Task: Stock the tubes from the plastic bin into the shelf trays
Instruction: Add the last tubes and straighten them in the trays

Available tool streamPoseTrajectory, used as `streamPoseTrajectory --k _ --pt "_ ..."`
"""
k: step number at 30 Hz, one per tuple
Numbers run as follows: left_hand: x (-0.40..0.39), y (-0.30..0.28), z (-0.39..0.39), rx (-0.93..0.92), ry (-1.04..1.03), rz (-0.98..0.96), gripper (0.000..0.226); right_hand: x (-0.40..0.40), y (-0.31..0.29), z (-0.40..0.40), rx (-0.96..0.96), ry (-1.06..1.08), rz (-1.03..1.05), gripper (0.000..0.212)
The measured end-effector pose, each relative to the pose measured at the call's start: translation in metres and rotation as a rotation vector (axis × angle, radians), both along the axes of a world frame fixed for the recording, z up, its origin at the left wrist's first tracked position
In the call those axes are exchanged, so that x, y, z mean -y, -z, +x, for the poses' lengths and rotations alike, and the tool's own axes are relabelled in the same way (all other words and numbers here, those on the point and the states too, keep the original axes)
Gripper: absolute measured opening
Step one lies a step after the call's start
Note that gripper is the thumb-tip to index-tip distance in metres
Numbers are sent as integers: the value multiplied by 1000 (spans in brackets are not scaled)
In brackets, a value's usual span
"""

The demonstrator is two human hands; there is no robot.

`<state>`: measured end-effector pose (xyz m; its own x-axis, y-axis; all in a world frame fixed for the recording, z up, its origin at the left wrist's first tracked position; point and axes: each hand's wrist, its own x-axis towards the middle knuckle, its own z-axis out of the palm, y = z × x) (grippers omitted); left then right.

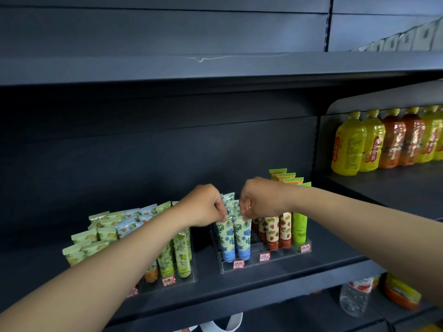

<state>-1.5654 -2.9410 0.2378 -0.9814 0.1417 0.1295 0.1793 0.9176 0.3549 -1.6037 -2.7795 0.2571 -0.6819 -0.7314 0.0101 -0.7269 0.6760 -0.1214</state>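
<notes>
Pinching the top of one blue tube (225, 238) with my left hand (203, 207), my right hand (257, 200) pinches its neighbour (243, 237), both upright in the clear tray (271, 261).

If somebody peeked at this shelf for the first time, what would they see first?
Probably the two hands in the middle: the left hand and right hand each pinch the top of a blue-flowered tube standing in a clear tray. Next, the bright yellow and orange bottles lined up on the right shelf.
</notes>
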Motion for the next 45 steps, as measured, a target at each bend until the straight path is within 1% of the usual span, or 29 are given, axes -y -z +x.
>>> streamPoseTrajectory --k 5,10,12,16,21,24,26,30,36,40,45 --pt "-2 4 1 -18 36 21 8 -2 4 -1 26 -2 -9 11" --pt "-2 0 0 11 32 15 16 -2 1 -1 56 15 10 17" --pt "-1 -1 0 27 34 21 17 -3 0 -2 60 18 9 16" --pt "12 -12 3 7 19 45 14 -2 -8 -3 53 16 -63 15" --pt "59 -32 7 -31 -112 44 11 16 -21 -5 50 -1 -185 9" --pt "93 -38 6 -38 -225 66 11 38 -24 -7 64 -10 -231 10" --pt "111 -37 4 -31 -278 85 14 55 -23 -10 79 -11 -234 14" --pt "131 -26 -7 22 -327 63 17 93 -16 -17 60 -18 -204 19" --pt "135 -13 -25 70 -239 78 13 134 -3 -36 80 39 -107 20" --pt "136 -13 -33 102 -186 38 14 139 2 -45 95 50 -102 20" --pt "134 -9 -38 122 -188 7 15 141 4 -46 97 27 -83 19"
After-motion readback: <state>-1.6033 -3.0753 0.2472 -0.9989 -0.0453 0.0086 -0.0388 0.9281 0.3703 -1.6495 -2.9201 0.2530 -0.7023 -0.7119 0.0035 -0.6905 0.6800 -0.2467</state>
